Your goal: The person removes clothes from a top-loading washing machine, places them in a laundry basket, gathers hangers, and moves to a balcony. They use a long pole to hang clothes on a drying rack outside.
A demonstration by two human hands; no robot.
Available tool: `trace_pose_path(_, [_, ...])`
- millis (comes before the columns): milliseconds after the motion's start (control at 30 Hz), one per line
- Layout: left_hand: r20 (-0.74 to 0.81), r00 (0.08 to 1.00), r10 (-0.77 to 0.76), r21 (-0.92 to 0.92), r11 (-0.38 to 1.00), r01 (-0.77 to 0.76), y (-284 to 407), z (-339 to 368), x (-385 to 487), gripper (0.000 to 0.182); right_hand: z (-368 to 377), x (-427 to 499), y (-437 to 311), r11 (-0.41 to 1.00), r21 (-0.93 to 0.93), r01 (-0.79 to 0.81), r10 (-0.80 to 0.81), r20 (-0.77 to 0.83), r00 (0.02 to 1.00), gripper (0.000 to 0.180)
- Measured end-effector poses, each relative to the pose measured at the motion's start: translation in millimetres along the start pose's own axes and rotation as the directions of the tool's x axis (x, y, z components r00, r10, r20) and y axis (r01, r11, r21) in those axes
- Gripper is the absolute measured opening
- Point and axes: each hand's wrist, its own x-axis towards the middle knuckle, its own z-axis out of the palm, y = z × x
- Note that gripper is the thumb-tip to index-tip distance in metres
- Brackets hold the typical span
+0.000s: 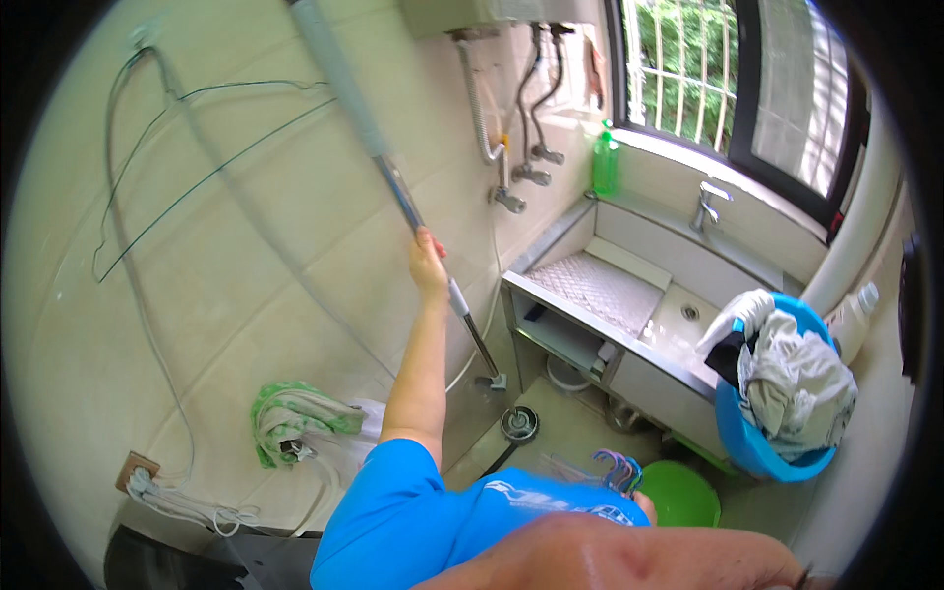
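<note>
My left hand (430, 258) reaches up and grips a long telescopic pole (398, 192), which slants from the top of the view down towards the floor beside the sink cabinet. The pole has a pale grey sleeve on its upper part and a small whitish end piece. Low in the view, my right hand (646, 509) is partly hidden behind my blue T-shirt, closed around a bunch of coloured clothes hangers (619, 470) whose hooks stick up. A blue basket (730, 428) heaped with white and grey laundry (796, 383) is at the right.
A sink (675, 324) with a ribbed washboard (601, 291), a tap (706, 206) and a green pump bottle (606, 162) stands below the window. A green basin (678, 494) and a round black item (520, 425) are on the floor. A wire hanger (214, 173) and a green-patterned cloth (295, 420) are at left.
</note>
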Motion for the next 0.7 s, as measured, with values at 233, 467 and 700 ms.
trace_pose_path(233, [0.051,0.981,0.189,0.220,0.956,-0.196,11,10,-83,0.050,-47,46,3,0.881,0.359,0.309,-0.242,-0.219,0.945,0.032])
trace_pose_path(467, [0.550,0.835,-0.019,0.349,0.913,-0.210,-19,-11,-217,0.074,-113,57,-53,0.785,0.596,0.170,-0.194,-0.024,0.981,0.035])
trace_pose_path(700, [0.940,0.316,0.126,0.105,0.775,-0.624,3,60,-279,0.106,-123,62,-80,0.819,0.535,0.207,-0.293,0.078,0.953,0.025])
